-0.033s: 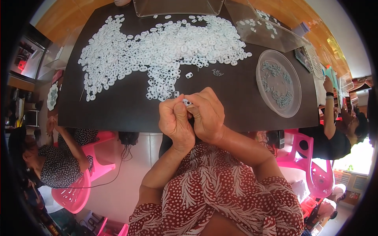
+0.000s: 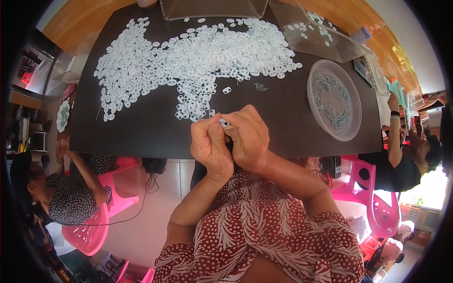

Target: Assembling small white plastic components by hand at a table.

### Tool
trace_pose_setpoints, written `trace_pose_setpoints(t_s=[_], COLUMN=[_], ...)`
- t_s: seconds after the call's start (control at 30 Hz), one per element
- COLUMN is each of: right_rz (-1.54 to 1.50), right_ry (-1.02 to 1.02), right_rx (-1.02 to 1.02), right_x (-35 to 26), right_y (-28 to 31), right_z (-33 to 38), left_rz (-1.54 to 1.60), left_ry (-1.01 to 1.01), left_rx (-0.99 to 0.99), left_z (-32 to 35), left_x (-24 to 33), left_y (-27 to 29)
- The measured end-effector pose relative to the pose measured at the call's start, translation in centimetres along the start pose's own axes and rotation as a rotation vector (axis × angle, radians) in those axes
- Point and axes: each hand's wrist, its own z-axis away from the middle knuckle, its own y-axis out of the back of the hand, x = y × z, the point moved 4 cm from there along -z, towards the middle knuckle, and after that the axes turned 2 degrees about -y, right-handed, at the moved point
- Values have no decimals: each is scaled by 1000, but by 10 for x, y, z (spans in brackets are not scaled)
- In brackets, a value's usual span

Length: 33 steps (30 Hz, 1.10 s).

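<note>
My left hand (image 2: 210,146) and my right hand (image 2: 247,139) are pressed together over the near edge of the black table (image 2: 141,137). Their fingertips pinch one small white plastic piece (image 2: 224,123) between them. Just beyond the hands spreads a large pile of the same white plastic pieces (image 2: 188,61), covering the far half of the table. A single white piece (image 2: 227,90) lies apart, near a few tiny grey metal parts (image 2: 260,87).
A round clear dish (image 2: 316,70) with several small grey parts sits at the right of the table. Clear plastic trays (image 2: 212,7) stand along the far edge. One person (image 2: 71,198) sits at the left by a pink chair, another person (image 2: 401,155) at the right.
</note>
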Motion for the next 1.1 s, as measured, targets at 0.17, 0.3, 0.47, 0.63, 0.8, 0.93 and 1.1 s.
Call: trace_pose_setpoints(t_s=[0.17,0.3,0.47,0.63,0.8,0.93,1.1], right_rz=[-6,-32,-106,-123,103,431,948], right_ry=[-38,-81,-356,-529,-337,-239,-176], right_rx=[-20,-49,-38,176,409,371,81], right_x=[-1,0,20,47,94,146,180], right_y=[4,9,20,61,112,160,177], right_z=[1,1,-13,-60,-147,-195,-209], left_rz=[23,11,-49,-527,-1047,-1148,-1174], left_ry=[-8,51,70,-158,-762,-974,-991], left_rx=[-42,-84,-208,-341,-571,-715,-827], left_z=[1,0,-19,-50,-64,-66,-69], left_x=[4,7,7,10,13,-10,-15], left_y=[-1,3,-9,-12,-42,-53,-60])
